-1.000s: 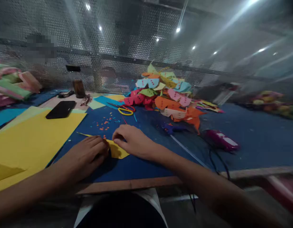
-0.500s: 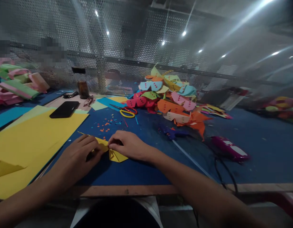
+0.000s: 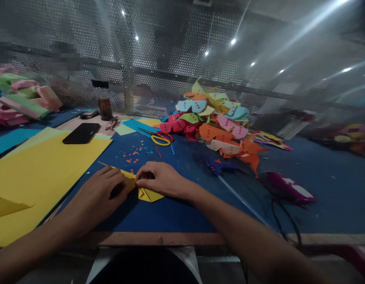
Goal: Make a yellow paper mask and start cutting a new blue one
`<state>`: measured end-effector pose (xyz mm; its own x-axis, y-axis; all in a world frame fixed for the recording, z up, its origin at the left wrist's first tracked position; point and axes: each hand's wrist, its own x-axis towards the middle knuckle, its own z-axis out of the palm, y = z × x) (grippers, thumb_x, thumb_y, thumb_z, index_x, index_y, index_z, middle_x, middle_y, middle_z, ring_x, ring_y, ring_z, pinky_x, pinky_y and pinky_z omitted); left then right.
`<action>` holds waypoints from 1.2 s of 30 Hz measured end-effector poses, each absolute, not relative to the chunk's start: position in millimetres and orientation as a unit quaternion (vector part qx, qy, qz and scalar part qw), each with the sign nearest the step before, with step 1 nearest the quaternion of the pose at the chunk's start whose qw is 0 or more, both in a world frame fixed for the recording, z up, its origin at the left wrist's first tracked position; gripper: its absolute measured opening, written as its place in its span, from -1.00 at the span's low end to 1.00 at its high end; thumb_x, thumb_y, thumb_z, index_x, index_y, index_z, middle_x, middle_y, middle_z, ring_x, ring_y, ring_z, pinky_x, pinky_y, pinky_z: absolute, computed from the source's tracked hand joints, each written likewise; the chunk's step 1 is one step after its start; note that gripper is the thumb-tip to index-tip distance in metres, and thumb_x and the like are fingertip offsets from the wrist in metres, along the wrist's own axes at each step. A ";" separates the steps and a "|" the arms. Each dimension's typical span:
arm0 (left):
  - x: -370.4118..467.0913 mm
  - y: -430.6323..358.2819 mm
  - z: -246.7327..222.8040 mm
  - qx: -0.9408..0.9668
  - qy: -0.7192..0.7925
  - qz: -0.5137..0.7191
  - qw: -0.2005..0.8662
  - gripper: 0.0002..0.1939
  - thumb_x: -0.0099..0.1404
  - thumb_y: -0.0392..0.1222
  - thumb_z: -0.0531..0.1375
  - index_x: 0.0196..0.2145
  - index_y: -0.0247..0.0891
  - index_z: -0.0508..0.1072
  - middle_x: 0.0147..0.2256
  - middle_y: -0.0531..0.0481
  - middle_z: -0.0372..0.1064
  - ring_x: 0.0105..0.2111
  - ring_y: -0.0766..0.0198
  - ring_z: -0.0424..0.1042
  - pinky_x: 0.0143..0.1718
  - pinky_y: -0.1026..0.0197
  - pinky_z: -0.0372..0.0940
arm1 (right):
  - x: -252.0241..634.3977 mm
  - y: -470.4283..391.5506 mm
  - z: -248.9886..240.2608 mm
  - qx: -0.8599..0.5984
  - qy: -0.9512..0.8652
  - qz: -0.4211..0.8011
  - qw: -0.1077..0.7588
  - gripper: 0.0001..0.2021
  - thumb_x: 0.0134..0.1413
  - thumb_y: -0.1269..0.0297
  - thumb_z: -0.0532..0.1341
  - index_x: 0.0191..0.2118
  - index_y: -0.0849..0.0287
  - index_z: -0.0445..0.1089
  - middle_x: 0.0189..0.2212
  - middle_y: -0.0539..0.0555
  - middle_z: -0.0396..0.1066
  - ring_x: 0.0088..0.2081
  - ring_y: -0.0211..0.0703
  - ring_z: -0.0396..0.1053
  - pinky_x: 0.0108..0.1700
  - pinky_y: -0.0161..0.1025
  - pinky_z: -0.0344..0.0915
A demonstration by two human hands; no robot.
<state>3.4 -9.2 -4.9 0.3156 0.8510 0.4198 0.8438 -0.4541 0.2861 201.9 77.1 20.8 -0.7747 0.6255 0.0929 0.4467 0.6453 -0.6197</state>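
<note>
A folded piece of yellow paper lies on the blue table top near its front edge. My left hand holds the left part of it, fingers curled over the paper. From the right, my right hand pinches the paper near its middle fold, its fingertips close to those of my left hand. The fingers hide part of the folds. Small orange and blue paper bits are scattered just beyond my hands.
Scissors with red and yellow handles lie ahead. Colourful cut-paper shapes pile up behind a blue glue gun. At left are yellow sheets, a black phone and a bottle. A purple object lies right.
The view has shifted slightly. My hands keep hold of the yellow paper in nearly the same place, with my left fingers a little more closed over it.
</note>
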 end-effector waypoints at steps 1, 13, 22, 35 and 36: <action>3.7 -9.3 -4.6 0.812 0.523 0.260 0.008 -0.77 0.41 -0.18 0.07 -0.40 -0.20 0.40 -0.38 -0.03 0.40 -0.28 0.10 0.34 -0.23 0.08 0.19 | 201.5 76.7 21.6 -0.304 -0.894 0.295 0.149 -0.91 0.13 0.30 0.32 -0.24 0.15 0.54 -0.40 -0.05 0.44 -0.34 -0.29 0.34 -0.34 -0.35 0.10; 6.3 -8.7 -2.0 0.814 0.524 0.251 0.007 -0.79 0.38 -0.25 0.06 -0.43 -0.20 0.35 -0.42 0.00 0.35 -0.31 0.13 0.31 -0.26 0.09 0.17 | 195.7 76.8 27.3 -0.344 -0.881 0.304 0.116 -0.89 0.08 0.28 0.31 -0.26 0.12 0.56 -0.37 -0.04 0.50 -0.34 -0.28 0.37 -0.35 -0.36 0.12; 7.2 -10.1 0.5 0.815 0.523 0.248 0.017 -0.78 0.40 -0.25 0.03 -0.42 -0.20 0.35 -0.40 -0.01 0.35 -0.30 0.13 0.30 -0.26 0.09 0.19 | 193.3 79.7 27.6 -0.347 -0.879 0.314 0.094 -0.87 0.01 0.26 0.29 -0.28 0.10 0.54 -0.39 -0.04 0.51 -0.36 -0.26 0.38 -0.40 -0.36 0.12; 5.4 -11.4 -2.0 0.817 0.519 0.250 0.032 -0.80 0.41 -0.26 0.04 -0.40 -0.20 0.34 -0.37 -0.02 0.36 -0.28 0.13 0.32 -0.24 0.07 0.20 | 189.3 77.9 30.9 -0.366 -0.878 0.299 0.075 -0.87 -0.04 0.32 0.25 -0.32 0.09 0.51 -0.42 -0.07 0.48 -0.40 -0.27 0.36 -0.44 -0.36 0.07; 5.3 -11.6 -2.3 0.815 0.521 0.253 0.032 -0.82 0.41 -0.26 0.05 -0.38 -0.20 0.36 -0.36 -0.02 0.37 -0.28 0.12 0.33 -0.24 0.07 0.20 | 189.3 77.6 31.5 -0.369 -0.877 0.300 0.073 -0.87 -0.05 0.33 0.25 -0.31 0.09 0.51 -0.42 -0.07 0.49 -0.40 -0.27 0.36 -0.44 -0.36 0.07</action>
